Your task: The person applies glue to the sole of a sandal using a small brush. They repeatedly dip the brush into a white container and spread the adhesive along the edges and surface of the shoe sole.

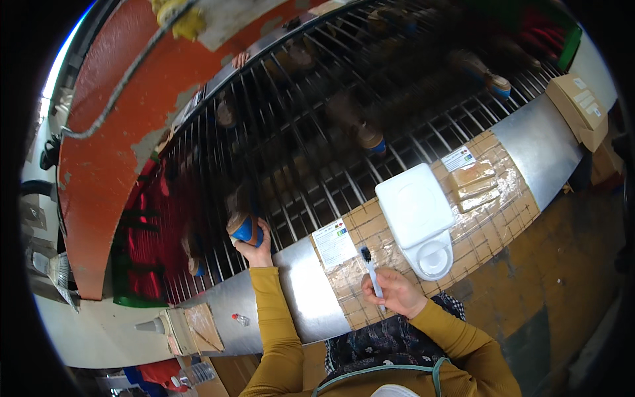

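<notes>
My left hand is closed around the end of a brown shoe with a blue part, at the near edge of the dark conveyor of metal rods. The rest of that shoe fades into shadow. In my right hand is a slim white brush like a toothbrush, its dark bristles up and away from me. Beside that hand, to the right, a white plastic container with a round cup-like part lies on the cardboard-covered ledge.
More shoes lie on the rods, one brown and blue near the middle. Wrapped yellowish blocks rest right of the container; a cardboard box stands far right. An orange machine panel rises at left. Another person's hand shows across the conveyor.
</notes>
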`<state>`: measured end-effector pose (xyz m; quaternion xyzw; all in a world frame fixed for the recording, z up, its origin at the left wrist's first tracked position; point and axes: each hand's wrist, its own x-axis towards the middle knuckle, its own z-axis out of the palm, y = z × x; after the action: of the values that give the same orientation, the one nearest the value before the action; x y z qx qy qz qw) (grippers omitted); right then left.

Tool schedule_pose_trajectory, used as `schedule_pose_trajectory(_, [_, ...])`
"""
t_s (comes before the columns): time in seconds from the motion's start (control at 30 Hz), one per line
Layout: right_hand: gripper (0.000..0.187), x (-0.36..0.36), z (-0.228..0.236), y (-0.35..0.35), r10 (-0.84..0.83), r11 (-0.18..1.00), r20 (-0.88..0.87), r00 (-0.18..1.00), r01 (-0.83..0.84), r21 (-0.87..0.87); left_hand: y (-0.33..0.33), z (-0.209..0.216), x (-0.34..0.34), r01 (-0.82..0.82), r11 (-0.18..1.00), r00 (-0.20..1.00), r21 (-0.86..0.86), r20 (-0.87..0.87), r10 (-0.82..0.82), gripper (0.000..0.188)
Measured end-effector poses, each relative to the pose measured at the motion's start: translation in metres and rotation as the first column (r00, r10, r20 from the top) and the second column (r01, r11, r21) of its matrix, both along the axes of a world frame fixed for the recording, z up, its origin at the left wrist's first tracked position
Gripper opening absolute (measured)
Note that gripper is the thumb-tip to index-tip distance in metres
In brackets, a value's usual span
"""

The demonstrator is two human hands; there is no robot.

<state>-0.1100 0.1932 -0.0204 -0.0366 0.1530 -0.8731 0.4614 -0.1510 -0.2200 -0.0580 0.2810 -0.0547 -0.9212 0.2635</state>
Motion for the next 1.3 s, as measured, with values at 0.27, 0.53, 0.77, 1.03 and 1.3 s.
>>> schedule_pose_trajectory(0.27, [0.03, 0.005, -0.006, 0.001, -0.002, 1.0, -0.002, 1.0, 0.002, 0.02, 0.012, 0.008, -0.001, -0.263, 0.965, 0.964, -0.009, 0.039, 0.263, 0.054])
schedule_pose_trajectory(0.53, [0.033, -0.001, 0.003, -0.002, 0.027, 0.989, -0.056, 0.998, -0.019, 0.146, 0.044, 0.023, 0.011, -0.071, 0.973, 0.993, -0.218, 0.077, 0.09, 0.079])
schedule_pose_trajectory(0.77, [0.036, -0.015, 0.04, -0.026, 0.002, 0.846, -0.446, 0.895, 0.236, 0.478, 0.157, 0.074, 0.026, 0.003, 0.657, 0.906, -0.754, 0.28, 0.318, 0.075])
schedule_pose_trajectory(1.03, [0.048, -0.176, 0.04, -0.11, 0.656, -0.461, -0.691, 0.303, 0.886, -0.049, 0.165, 0.053, 0.018, 0.106, 0.415, 0.973, -0.904, 0.179, 0.142, 0.058])
schedule_pose_trajectory(1.3, [0.069, -0.261, -0.022, -0.107, 0.333, -0.484, -0.776, 0.535, 0.803, 0.346, 0.158, 0.046, 0.011, 0.098, 0.508, 0.982, -0.856, 0.165, 0.089, 0.063])
